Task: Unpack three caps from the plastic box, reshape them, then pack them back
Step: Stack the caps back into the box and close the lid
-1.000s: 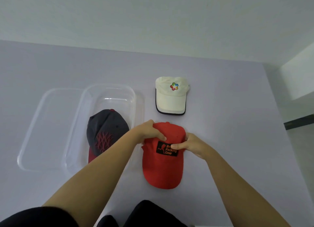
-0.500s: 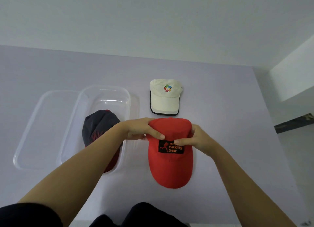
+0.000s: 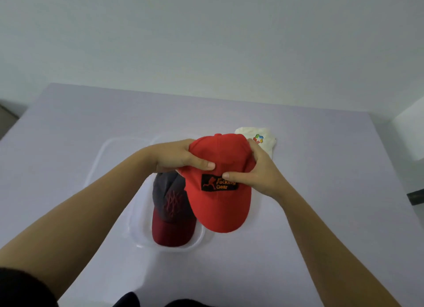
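Both hands hold a red cap with a black "Packing Gear" patch up off the table, brim toward me. My left hand grips the crown's left side, my right hand its right side, thumbs on top. Below it, a dark grey cap with a maroon brim lies inside the clear plastic box. The red brim overhangs the box's right edge. A white cap with a coloured logo lies on the table behind my right hand, partly hidden.
The clear lid lies to the left of the box, partly under my left forearm. The lilac table ends at a pale wall behind. A white block stands past the table's right edge.
Both hands have lifted the red cap off the table and carried it up and left, over the box's right edge. The camera view has tilted upward.
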Demonstrator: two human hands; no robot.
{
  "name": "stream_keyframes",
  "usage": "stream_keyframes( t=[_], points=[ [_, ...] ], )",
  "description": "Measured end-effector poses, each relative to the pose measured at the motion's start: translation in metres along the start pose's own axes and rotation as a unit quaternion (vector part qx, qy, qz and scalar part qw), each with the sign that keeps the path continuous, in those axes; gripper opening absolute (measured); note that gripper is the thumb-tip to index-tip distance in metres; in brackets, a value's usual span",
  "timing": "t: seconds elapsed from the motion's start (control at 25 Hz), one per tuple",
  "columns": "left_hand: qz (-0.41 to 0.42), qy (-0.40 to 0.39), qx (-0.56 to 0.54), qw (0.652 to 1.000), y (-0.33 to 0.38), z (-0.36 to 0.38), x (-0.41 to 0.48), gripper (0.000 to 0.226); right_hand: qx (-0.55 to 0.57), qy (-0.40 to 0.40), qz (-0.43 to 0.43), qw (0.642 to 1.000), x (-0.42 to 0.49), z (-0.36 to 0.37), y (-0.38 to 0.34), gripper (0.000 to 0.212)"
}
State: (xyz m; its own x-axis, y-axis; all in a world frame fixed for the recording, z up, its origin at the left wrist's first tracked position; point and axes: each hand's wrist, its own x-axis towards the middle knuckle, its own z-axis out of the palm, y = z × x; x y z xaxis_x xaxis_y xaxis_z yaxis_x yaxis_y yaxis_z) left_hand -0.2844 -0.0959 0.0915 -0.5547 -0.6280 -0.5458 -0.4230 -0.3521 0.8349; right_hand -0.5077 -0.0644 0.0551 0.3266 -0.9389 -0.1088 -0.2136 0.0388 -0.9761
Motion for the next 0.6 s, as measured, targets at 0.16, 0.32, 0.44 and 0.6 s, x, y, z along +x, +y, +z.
stream_keyframes(
  t=[0.16,0.32,0.44,0.6],
  points=[
    [0.025,0.046,0.024,0.998,-0.001,-0.052,-0.034,0.039,0.094,0.041,0.031,0.994,0.028,0.031,0.008,0.065],
    [0.061,0.139,0.046,0.987,0.004,-0.119,-0.064,0.039,0.013,0.028,0.174,0.984,0.042,0.074,0.030,0.039],
    [0.064,0.152,0.079,0.983,0.005,-0.148,-0.063,0.042,-0.164,-0.093,0.206,0.960,0.048,0.113,0.042,0.084],
    [0.065,0.143,0.098,0.983,0.003,-0.161,-0.046,0.039,-0.125,-0.125,0.300,0.937,0.072,0.127,0.044,0.123]
  ],
)
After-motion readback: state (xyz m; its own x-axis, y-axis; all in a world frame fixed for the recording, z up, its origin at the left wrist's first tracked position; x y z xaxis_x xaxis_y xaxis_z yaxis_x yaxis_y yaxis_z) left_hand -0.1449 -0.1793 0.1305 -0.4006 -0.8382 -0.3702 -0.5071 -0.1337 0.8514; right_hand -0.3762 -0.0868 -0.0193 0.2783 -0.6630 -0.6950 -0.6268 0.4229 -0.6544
